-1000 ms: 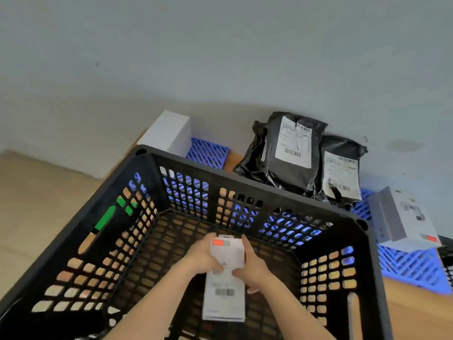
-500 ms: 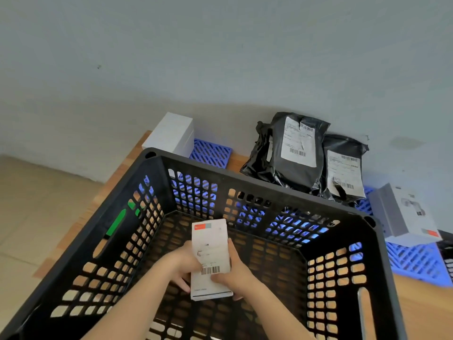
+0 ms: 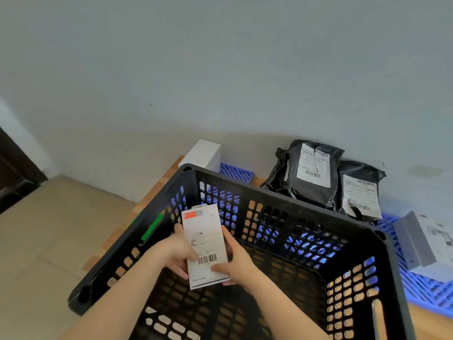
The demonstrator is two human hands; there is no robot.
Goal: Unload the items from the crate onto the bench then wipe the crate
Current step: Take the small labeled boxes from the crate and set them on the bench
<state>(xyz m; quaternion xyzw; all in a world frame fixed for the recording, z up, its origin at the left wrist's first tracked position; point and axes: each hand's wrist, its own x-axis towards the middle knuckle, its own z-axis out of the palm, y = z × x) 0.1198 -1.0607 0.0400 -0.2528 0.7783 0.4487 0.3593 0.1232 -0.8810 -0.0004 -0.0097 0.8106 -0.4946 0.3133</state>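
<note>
Crate (image 3: 282, 197), pkg (image 3: 206, 239) gripped — L hand (image 3: 177, 251), R hand (image 3: 238, 261)

Bench: pale wood (image 3: 157, 190), seen as a strip left of centre and a corner at lower right
Crate (image 3: 282, 200): black, perforated, stands on it, fills the lower middle
Blue grid mats: one above the crate (image 3: 236, 171), one at the right edge (image 3: 421, 290)
White box (image 3: 203, 153): upper centre, touching the first mat
Black mailer bags (image 3: 311, 190): two, labelled, right of centre, upright against the wall

Bare forearms end in a bare left hand (image 3: 177, 251) and right hand (image 3: 239, 262).
</note>
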